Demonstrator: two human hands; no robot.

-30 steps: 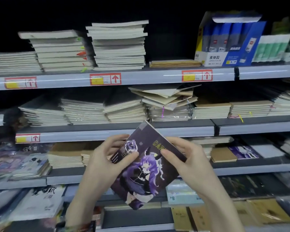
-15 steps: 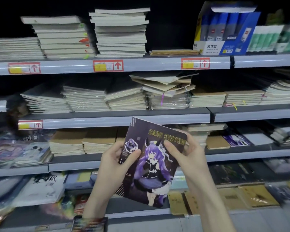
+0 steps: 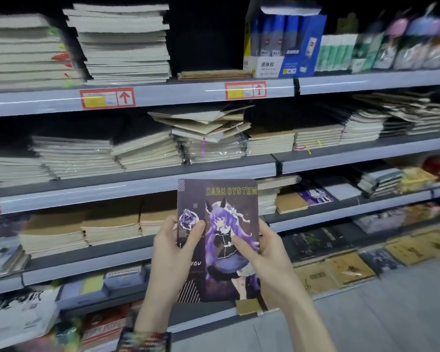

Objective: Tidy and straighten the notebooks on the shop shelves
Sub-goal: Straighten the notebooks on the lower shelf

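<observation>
A dark purple notebook (image 3: 229, 207) with a cartoon figure and the words "DARK SYSTEM" stands upright in front of the shelves, cover facing me. My left hand (image 3: 172, 252) grips its left edge, thumb on the cover. My right hand (image 3: 264, 257) grips its right edge, thumb laid across the cover. On the middle shelf above it, a stack of brown-covered notebooks (image 3: 208, 123) lies skewed and fanned out. A similar purple notebook (image 3: 315, 194) lies flat on the shelf to the right.
Tall piles of pale notebooks (image 3: 122, 44) fill the top shelf, beside a blue glue box (image 3: 282, 39). Neat kraft stacks (image 3: 107, 224) sit left of my hands. Yellowish packets (image 3: 346, 270) line the lowest shelf; grey floor (image 3: 391, 313) lies at lower right.
The notebook has turned from tilted to upright in both hands. The view has swung right and closer to the shelves.
</observation>
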